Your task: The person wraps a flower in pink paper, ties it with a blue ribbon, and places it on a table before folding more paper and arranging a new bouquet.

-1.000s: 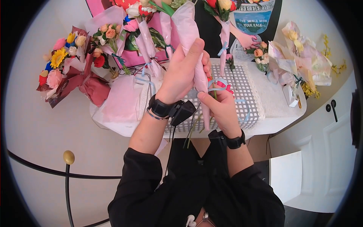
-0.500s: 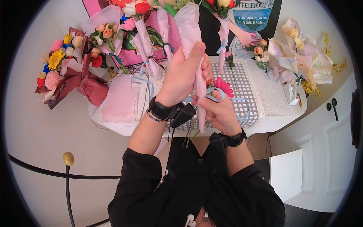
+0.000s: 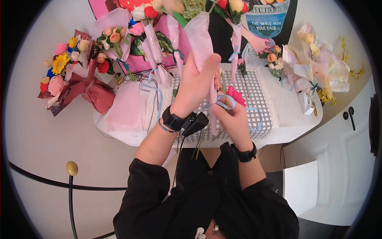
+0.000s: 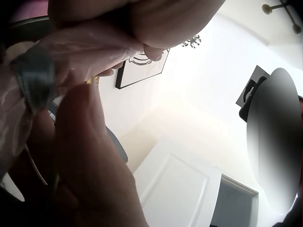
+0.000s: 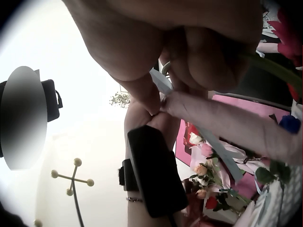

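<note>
Bouquet [image 3: 199, 35] lowered; doorway [image 4: 234, 204]: left wrist only

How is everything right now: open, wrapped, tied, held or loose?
Pink bouquet, wrapped, held
Blue ribbon, looped, held
Left hand, gripping that bouquet
Right hand, pinching that ribbon
Magenta flower, open
Pink paper sheet, lying flat
Maroon bouquet, wrapped
Blue-bowed bouquet, wrapped, tied

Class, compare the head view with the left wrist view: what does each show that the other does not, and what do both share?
Only the head view: the burgundy-wrapped bouquet and the hot-pink daisy-like flower.
Only the left wrist view: the black-framed wall picture and the open doorway.
Both: the pink wrapping paper gripped by the left hand, with ribbon against it.
</note>
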A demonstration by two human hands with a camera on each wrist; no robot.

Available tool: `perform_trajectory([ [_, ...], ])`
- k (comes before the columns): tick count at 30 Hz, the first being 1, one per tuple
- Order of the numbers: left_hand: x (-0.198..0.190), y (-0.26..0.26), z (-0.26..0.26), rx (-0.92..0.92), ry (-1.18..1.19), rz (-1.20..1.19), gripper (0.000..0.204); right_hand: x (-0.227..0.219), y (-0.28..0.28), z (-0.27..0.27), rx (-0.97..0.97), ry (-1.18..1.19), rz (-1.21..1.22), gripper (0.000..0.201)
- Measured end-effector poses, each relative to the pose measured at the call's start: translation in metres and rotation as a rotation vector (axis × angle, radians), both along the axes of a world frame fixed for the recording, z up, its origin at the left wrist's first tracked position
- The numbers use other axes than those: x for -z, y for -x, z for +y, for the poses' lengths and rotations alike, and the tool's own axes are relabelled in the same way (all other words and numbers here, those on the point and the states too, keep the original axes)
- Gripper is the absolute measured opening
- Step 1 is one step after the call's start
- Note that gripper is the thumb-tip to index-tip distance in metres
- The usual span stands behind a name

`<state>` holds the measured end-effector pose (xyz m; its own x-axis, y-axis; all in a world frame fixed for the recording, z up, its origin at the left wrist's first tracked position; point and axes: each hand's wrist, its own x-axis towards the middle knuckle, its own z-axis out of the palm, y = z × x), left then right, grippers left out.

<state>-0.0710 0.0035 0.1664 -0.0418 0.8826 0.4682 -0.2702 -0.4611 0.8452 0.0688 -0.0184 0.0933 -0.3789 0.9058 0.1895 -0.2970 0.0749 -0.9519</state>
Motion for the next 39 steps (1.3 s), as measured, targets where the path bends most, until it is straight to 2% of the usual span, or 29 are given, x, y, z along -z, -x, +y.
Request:
perform_trajectory([
  [2,-0.005,0.003,-0.007,-0.041,-0.009,0.05,0.021,-0.003,-0.01,0.002,0.172,-0.064,0.026,0.019],
  [4,-0.007,0.006,-0.012,-0.091,-0.018,0.095,0.022,0.006,-0.042,0.015,0.093,-0.055,0.305,0.031],
  [6,-0.005,0.005,-0.016,-0.137,-0.02,0.118,0.021,-0.009,-0.064,0.017,0.022,-0.108,0.725,0.034],
  [7,-0.002,0.005,-0.016,-0.174,-0.008,0.141,0.021,-0.021,-0.075,0.016,0.066,-0.205,0.761,0.031],
  [8,0.006,0.008,-0.015,-0.164,-0.024,0.184,0.037,-0.041,-0.075,0.009,0.219,-0.22,0.839,0.032],
  [9,0.013,0.009,-0.012,-0.162,-0.028,0.184,0.037,-0.056,-0.075,0.002,0.219,-0.224,0.839,0.032],
  [11,0.021,0.006,-0.01,-0.342,-0.096,0.365,0.041,-0.076,-0.076,-0.01,0.541,-0.521,0.629,0.033],
  [12,0.023,0.003,-0.01,-0.339,-0.099,0.365,0.041,-0.082,-0.078,-0.013,0.544,-0.525,0.629,0.033],
  [14,0.023,-0.004,-0.012,-0.425,-0.22,0.419,0.043,-0.091,-0.084,-0.018,0.331,-0.906,0.56,0.033],
  [15,0.023,-0.007,-0.014,-0.421,-0.224,0.417,0.043,-0.097,-0.085,-0.021,0.334,-0.91,0.558,0.033],
  [17,0.017,-0.013,-0.022,-0.447,-0.169,0.488,0.041,-0.11,-0.077,-0.028,0.477,-1.048,0.495,0.034],
  [18,0.017,-0.015,-0.023,-0.443,-0.17,0.486,0.041,-0.116,-0.072,-0.03,0.562,-1.005,0.49,0.037],
  [19,0.017,-0.016,-0.024,-0.432,-0.141,0.509,0.04,-0.124,-0.067,-0.031,0.565,-1.008,0.487,0.037],
  [21,0.017,-0.018,-0.025,-0.421,-0.116,0.529,0.039,-0.137,-0.058,-0.031,0.845,-1.078,0.338,0.034],
  [22,0.019,-0.019,-0.026,-0.43,-0.14,0.53,0.038,-0.137,-0.058,-0.03,0.98,-1.028,0.285,0.035],
  [23,0.02,-0.019,-0.026,-0.44,-0.165,0.53,0.038,-0.139,-0.056,-0.031,0.977,-1.033,0.286,0.035],
  [25,0.023,-0.018,-0.026,-0.454,-0.168,0.547,0.038,-0.143,-0.052,-0.036,1.163,-0.961,0.191,0.036],
  [26,0.024,-0.018,-0.026,-0.463,-0.167,0.568,0.037,-0.144,-0.052,-0.034,1.162,-0.966,0.189,0.036],
  [28,0.025,-0.017,-0.026,-0.453,-0.168,0.561,0.037,-0.144,-0.056,-0.026,1.004,-1.065,0.47,0.037],
  [35,0.03,-0.016,-0.023,-0.43,-0.175,0.573,0.038,-0.142,-0.063,-0.023,1.118,-1.124,0.412,0.037],
  [39,0.032,-0.016,-0.023,-0.439,-0.176,0.59,0.039,-0.142,-0.064,-0.022,1.128,-1.113,0.473,0.037],
])
